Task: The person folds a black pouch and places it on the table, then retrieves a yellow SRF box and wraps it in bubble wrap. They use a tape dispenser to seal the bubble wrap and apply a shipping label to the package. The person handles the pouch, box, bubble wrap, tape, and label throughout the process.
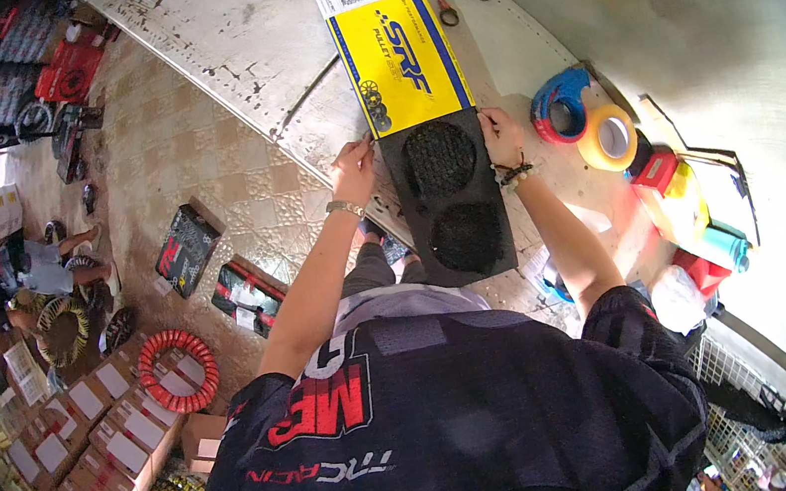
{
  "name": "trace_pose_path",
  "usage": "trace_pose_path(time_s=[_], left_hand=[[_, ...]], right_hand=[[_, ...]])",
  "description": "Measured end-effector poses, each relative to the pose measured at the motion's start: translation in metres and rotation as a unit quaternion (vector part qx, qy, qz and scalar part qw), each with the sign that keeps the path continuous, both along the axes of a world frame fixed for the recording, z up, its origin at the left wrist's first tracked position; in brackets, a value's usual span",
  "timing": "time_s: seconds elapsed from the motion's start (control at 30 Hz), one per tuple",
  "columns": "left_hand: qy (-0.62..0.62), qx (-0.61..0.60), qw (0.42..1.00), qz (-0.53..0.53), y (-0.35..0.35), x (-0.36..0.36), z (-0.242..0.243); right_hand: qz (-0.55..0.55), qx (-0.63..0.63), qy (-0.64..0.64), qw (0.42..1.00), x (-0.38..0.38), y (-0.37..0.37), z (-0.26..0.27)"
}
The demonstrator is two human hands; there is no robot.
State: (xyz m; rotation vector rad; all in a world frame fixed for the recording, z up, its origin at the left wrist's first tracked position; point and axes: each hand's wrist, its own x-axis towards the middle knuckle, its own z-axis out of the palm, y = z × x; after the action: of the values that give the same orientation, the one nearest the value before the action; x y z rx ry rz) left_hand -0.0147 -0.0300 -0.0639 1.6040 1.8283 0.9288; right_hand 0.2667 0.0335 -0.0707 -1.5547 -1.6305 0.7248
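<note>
A yellow and blue SRF pulley set box [397, 56] lies on the worn metal table [214, 44]. From its near end extends a black foam insert [498, 231] with two round recesses, each filled by a dark textured round part [439, 158]; the near end reaches towards my body. My left hand [352, 172] pinches the box's near left corner, where box and insert meet. At the opposite corner, my right hand [502, 138] has its fingers curled against the side edge. How firmly it grips there is partly hidden.
Scissors [449, 14] lie beyond the box. To the right are a blue and red tape dispenser [562, 107], a yellowish tape roll [606, 138] and a red box [654, 171]. Boxes [188, 250], tyres [64, 331] and another person [49, 267] are on the left floor side.
</note>
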Motion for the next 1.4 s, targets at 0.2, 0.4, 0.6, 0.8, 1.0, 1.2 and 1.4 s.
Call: trace_pose_path(time_s=[0.2, 0.4, 0.6, 0.8, 1.0, 1.2, 1.4], left_hand=[[-0.044, -0.059, 0.997, 0.015, -0.011, 0.006, 0.005], [-0.031, -0.049, 0.997, -0.042, -0.02, 0.005, 0.01], [-0.034, -0.06, 0.996, -0.048, -0.027, 0.017, 0.008], [-0.033, -0.052, 0.997, -0.043, -0.022, 0.013, 0.016], [0.007, -0.008, 0.999, -0.041, -0.024, 0.01, -0.018], [0.086, -0.027, 0.992, -0.09, -0.024, 0.023, -0.036], [0.002, 0.067, 0.998, 0.001, -0.023, 0.037, -0.026]], right_hand=[[0.025, -0.007, -0.008, 1.0, 0.017, -0.04, 0.011], [0.015, -0.029, -0.019, 0.999, 0.02, -0.064, 0.028], [0.02, 0.052, -0.157, 0.986, 0.014, -0.074, 0.066], [0.254, 0.084, -0.25, 0.931, -0.03, -0.103, 0.078], [0.19, 0.039, -0.329, 0.924, -0.074, -0.117, 0.067], [0.187, 0.058, -0.277, 0.941, -0.078, -0.121, 0.075], [0.178, 0.08, -0.376, 0.906, -0.071, -0.116, 0.054]])
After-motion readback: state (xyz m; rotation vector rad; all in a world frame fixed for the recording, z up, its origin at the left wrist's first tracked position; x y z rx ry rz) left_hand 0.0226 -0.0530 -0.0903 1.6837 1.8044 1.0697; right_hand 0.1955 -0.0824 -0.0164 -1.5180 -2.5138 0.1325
